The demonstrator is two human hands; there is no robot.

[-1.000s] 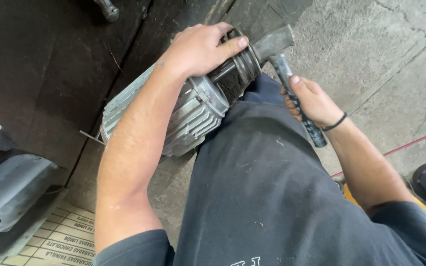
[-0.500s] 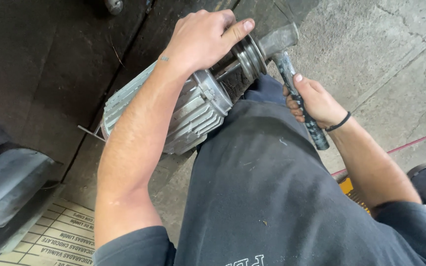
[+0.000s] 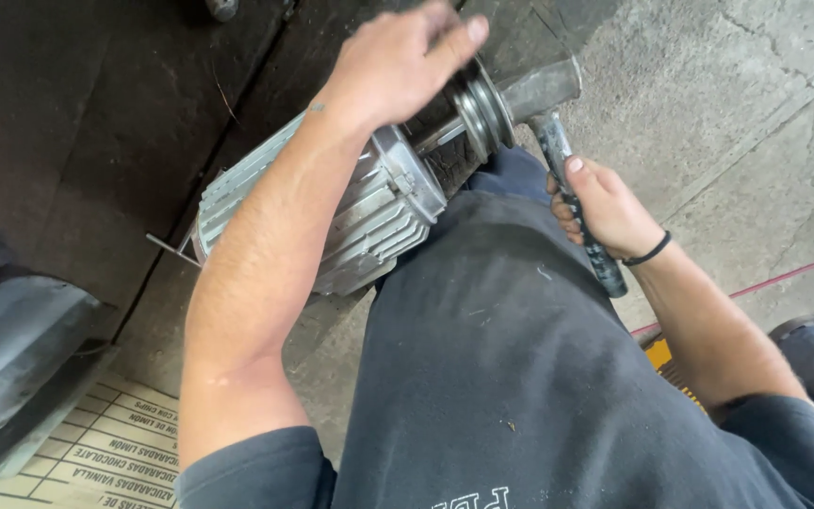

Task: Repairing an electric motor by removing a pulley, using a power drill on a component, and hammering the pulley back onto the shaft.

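Grey concrete floor [image 3: 737, 113], cracked and stained, spreads under everything, darkening to an oily black patch on the left. On it, resting against the person's dark trouser leg [image 3: 520, 358], lies a finned silver-grey electric motor [image 3: 332, 212], tilted with its shaft end pointing up and to the right. A grooved metal pulley [image 3: 480, 111] sits on that shaft end. At the lower left lie a bent grey metal cover [image 3: 11, 349] and a printed cardboard sheet [image 3: 87, 457]. The left hand [image 3: 398, 61] lies over the pulley end of the motor, fingers curled loosely on the rim; how firmly it grips I cannot tell. The right hand [image 3: 605, 207], a black band at the wrist, is closed around the dark handle of a hammer [image 3: 544, 94], whose steel head is just beside the pulley.
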